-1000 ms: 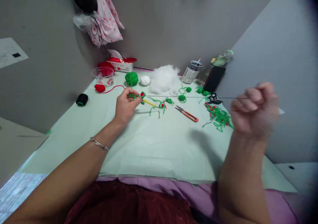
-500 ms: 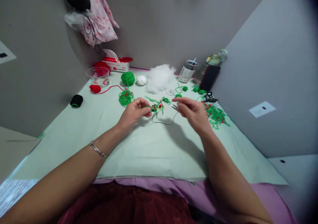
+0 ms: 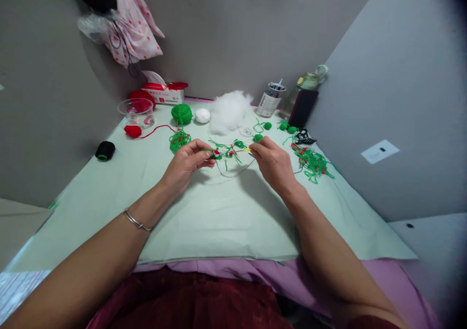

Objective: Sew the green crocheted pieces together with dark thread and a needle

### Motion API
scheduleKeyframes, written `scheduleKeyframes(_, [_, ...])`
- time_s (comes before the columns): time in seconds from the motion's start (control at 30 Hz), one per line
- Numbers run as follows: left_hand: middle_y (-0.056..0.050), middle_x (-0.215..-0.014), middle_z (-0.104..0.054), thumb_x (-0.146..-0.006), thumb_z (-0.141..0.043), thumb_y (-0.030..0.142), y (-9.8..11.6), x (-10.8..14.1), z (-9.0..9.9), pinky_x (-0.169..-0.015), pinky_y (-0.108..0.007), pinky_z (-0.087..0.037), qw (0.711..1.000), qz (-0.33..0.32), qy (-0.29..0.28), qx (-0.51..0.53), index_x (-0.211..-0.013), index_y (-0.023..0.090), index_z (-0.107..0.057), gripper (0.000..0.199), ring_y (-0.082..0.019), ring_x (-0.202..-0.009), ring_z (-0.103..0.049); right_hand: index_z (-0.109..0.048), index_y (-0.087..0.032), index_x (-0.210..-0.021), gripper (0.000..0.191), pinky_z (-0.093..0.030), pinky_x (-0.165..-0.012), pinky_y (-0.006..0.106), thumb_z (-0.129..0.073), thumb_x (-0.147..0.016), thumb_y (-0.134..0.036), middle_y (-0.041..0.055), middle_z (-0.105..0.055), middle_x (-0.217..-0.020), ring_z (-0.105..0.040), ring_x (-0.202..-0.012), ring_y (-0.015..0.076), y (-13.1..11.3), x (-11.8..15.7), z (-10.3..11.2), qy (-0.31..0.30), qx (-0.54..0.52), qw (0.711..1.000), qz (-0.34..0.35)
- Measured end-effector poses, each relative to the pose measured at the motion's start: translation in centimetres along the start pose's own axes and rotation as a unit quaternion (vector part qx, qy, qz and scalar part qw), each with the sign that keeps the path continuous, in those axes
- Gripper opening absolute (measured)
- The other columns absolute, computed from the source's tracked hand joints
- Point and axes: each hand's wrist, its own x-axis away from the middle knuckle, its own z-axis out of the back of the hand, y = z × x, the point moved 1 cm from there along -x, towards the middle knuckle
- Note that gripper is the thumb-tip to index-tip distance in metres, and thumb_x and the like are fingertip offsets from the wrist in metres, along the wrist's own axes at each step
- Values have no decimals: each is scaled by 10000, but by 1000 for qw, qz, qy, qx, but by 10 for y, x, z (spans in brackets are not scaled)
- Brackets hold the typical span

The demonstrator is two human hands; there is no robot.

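Observation:
My left hand (image 3: 188, 166) pinches a small red and green crocheted piece (image 3: 216, 154) between thumb and fingertips, with green yarn at its edge. My right hand (image 3: 272, 161) is closed on a thin tool with a yellow handle (image 3: 247, 149), which looks like a crochet hook; its slim end points left toward the piece. Grey pointed tips, like scissor blades, show under the right fingers. A dark thread (image 3: 233, 175) loops across the cloth between both hands. Between them lie another small red and green piece (image 3: 230, 153) and loose green yarn ends (image 3: 239, 144).
Green yarn balls (image 3: 181, 114), white stuffing (image 3: 231, 112), a clear tub (image 3: 136, 114) and a tissue box (image 3: 164, 94) stand behind. A black thread spool (image 3: 105, 151) is at left. Tangled green yarn (image 3: 314, 165), a pen holder (image 3: 270, 100) and a phone (image 3: 303, 108) are at right.
My right hand has closed on the yellow-handled tool, which lay between the hands before; its index finger was stretched out. My left hand still holds the crocheted piece. The view has shifted slightly.

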Motion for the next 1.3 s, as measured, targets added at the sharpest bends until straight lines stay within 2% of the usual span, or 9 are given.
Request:
scheduleKeyframes(0.23, [9,-761,-660,-706,-786,246,1,-1,2,-693,-262,-541,1000,4,20,7,-796,177,-641,184,-114,-669,-636,-701,-170,-843,279,-211,-586,310,-458,-981,-178,74,-613,-895,-489,-736,170,24,-1,11,10,111,992,-58])
scheduleKeyframes(0.37, [13,-726,-639,-717,-780,242,0,0,1,-653,-249,-523,1000,6,7,-5,-800,175,-645,173,-108,-645,-612,-686,-172,-888,281,-232,-610,313,-427,-997,-171,82,-621,-927,-505,-789,176,19,0,13,23,108,994,-8])
scheduleKeyframes(0.6, [33,-692,-590,-728,-759,222,0,-3,3,-615,-220,-504,999,0,31,24,-811,183,-633,156,-88,-612,-575,-622,-172,-801,273,-226,-613,333,-421,-976,-114,88,-614,-904,-486,-777,180,5,2,14,-23,121,992,15])
scheduleKeyframes(0.7, [46,-688,-575,-714,-755,212,2,-5,6,-623,-201,-508,997,-4,52,64,-827,189,-624,175,-74,-601,-571,-607,-161,-765,247,-200,-588,348,-456,-922,-44,104,-608,-887,-487,-754,188,5,5,11,-90,139,986,5])
scheduleKeyframes(0.8, [44,-682,-588,-721,-747,212,2,-4,6,-626,-195,-516,997,2,38,66,-841,188,-624,173,-74,-601,-583,-615,-153,-758,240,-194,-569,347,-474,-890,-9,112,-605,-875,-499,-749,192,4,7,10,-133,149,980,-1])
scheduleKeyframes(0.93, [38,-696,-605,-726,-757,203,1,-4,6,-620,-200,-524,998,3,28,61,-855,186,-633,179,-78,-606,-593,-636,-153,-781,242,-198,-569,347,-475,-914,-32,124,-614,-902,-514,-784,210,1,6,11,-108,146,983,-6])
scheduleKeyframes(1.07, [47,-686,-592,-709,-757,178,2,-6,9,-615,-176,-514,994,-15,64,91,-847,182,-629,188,-64,-605,-578,-631,-147,-761,240,-186,-574,351,-489,-908,-19,133,-612,-889,-502,-762,211,1,6,11,-137,148,979,-32])
scheduleKeyframes(1.13, [47,-668,-590,-711,-753,177,3,-7,9,-604,-174,-507,994,-16,57,92,-847,180,-627,186,-66,-598,-574,-634,-143,-765,237,-183,-577,348,-492,-915,-27,133,-616,-898,-492,-747,205,2,6,11,-135,148,979,-47])
scheduleKeyframes(1.3, [40,-663,-593,-716,-762,200,1,-4,5,-594,-203,-499,999,8,23,44,-824,180,-630,172,-84,-595,-577,-653,-165,-813,249,-215,-592,334,-468,-967,-102,112,-623,-932,-511,-813,206,0,4,12,-36,117,992,-21])
